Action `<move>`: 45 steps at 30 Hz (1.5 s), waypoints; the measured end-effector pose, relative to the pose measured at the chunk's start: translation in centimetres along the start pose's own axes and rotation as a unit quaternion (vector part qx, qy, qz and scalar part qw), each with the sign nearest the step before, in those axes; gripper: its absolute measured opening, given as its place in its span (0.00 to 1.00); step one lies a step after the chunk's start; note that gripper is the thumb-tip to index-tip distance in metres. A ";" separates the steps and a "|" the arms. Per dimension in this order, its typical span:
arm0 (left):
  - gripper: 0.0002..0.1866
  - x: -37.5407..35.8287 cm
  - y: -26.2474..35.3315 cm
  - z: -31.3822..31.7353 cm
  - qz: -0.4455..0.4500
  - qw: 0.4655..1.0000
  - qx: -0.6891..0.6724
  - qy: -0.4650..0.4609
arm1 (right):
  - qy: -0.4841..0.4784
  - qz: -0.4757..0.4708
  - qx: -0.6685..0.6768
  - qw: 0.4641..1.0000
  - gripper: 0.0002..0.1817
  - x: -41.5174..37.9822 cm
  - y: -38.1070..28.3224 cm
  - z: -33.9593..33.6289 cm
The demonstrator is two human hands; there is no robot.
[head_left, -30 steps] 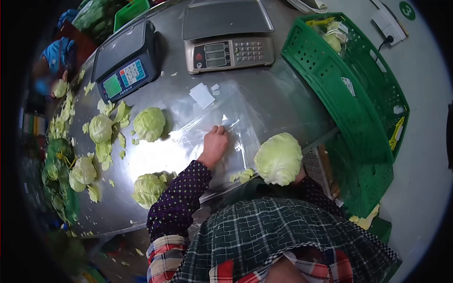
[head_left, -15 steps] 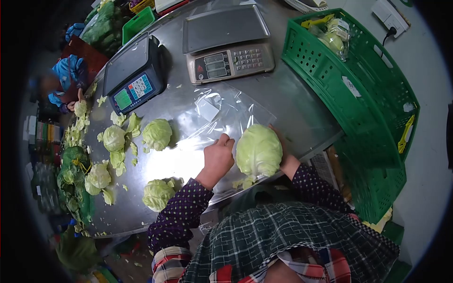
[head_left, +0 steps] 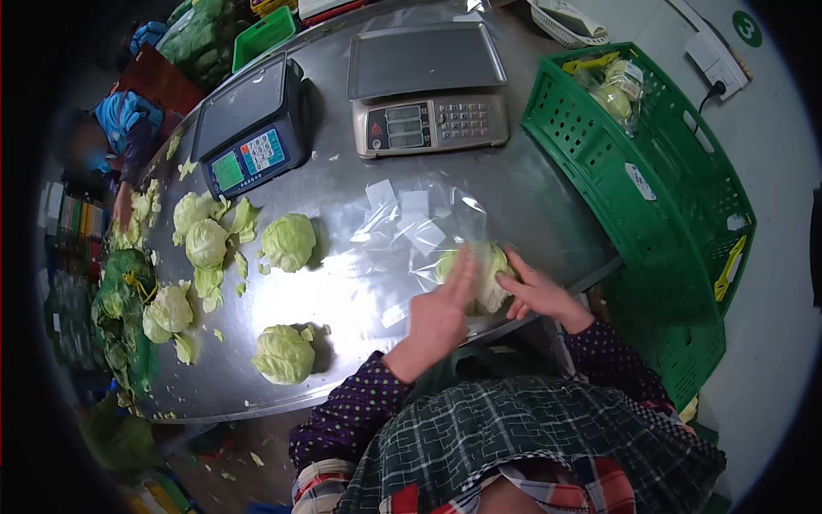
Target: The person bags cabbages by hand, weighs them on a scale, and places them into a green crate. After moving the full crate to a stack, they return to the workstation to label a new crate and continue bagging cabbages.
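A pale green cabbage (head_left: 491,288) sits near the front edge of the metal table, partly covered by a clear plastic bag (head_left: 469,221). My left hand (head_left: 438,324), blurred, lies over the cabbage's left side with its fingers stretched out against the plastic. On the other side, my right hand (head_left: 545,296) holds the cabbage, thumb and fingers spread along it. Both hands hide part of the cabbage. To the left stand two more cabbages, one farther back (head_left: 288,242) and one closer (head_left: 284,354).
Two scales, one silver (head_left: 431,125) and one dark (head_left: 248,160), stand at the back. A green crate (head_left: 591,163) borders the right side. Several trimmed cabbages (head_left: 205,243) and loose leaves lie left. A person in blue sleeves (head_left: 128,120) is at the far left.
The cabbage has tilted and now lies partly under clear plastic between my hands. My left hand has moved right onto it, its fingers unfolding. My right hand has come round into view.
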State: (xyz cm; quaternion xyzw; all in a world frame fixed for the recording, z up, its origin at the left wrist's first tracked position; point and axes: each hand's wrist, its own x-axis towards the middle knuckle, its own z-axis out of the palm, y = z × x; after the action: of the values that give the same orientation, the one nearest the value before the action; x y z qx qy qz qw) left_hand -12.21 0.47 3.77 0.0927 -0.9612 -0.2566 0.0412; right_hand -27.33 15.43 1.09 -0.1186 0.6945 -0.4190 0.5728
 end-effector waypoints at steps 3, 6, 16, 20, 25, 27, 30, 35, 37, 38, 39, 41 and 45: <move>0.47 -0.3 2.3 2.6 0.128 0.988 -0.052 0.063 | 0.061 0.000 -0.142 0.988 0.36 0.2 -0.9 1.7; 0.42 0.0 1.3 0.2 0.089 0.993 -0.054 0.048 | 0.208 -0.275 -0.241 0.907 0.30 3.8 1.5 1.6; 0.14 -6.0 -3.7 -2.9 0.068 0.997 0.036 0.006 | 0.226 -0.306 -0.463 0.800 0.12 10.9 -2.1 1.6; 0.05 -6.5 -8.7 -0.4 0.095 0.985 0.118 0.080 | 0.231 -0.353 -0.426 0.801 0.11 10.9 -3.7 1.8; 0.07 -6.8 -3.7 -10.5 0.187 0.941 0.024 0.281 | 0.198 -0.452 -0.256 0.831 0.06 -1.8 -12.9 3.5; 0.07 -6.3 -3.7 -13.9 0.139 0.945 0.053 0.292 | 0.197 -0.465 -0.291 0.813 0.06 -3.8 -14.5 3.7; 0.07 -7.9 -0.3 -18.4 0.231 0.927 0.049 0.292 | 0.203 -0.531 -0.336 0.751 0.05 -10.6 -18.0 4.5; 0.06 -8.8 2.5 -21.7 0.200 0.941 0.213 0.169 | 0.207 -0.503 -0.439 0.715 0.04 -14.1 -18.2 5.0; 0.07 -7.6 1.4 -21.5 0.199 0.935 0.183 0.230 | 0.192 -0.509 -0.391 0.742 0.04 -14.7 -17.1 5.7; 0.08 -7.3 0.6 -20.7 0.191 0.927 0.154 0.285 | 0.233 -0.517 -0.432 0.701 0.03 -13.0 -16.7 4.9; 0.08 -7.5 0.2 -19.8 0.186 0.909 0.133 0.348 | 0.277 -0.531 -0.471 0.648 0.03 -11.7 -16.7 4.0; 0.08 -9.4 0.5 -18.3 0.227 0.902 0.132 0.342 | 0.229 -0.517 -0.440 0.698 0.04 -11.5 -16.5 4.4; 0.09 -11.7 0.2 -15.6 0.204 0.912 0.059 0.351 | 0.200 -0.533 -0.386 0.725 0.05 -11.9 -13.1 5.3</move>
State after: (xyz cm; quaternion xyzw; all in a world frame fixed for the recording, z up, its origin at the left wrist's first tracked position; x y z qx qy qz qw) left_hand 1.22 -4.56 16.96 -0.0193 -0.8964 -0.1360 0.4215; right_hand -23.01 12.59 18.79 -0.5938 0.7171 -0.3648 0.0071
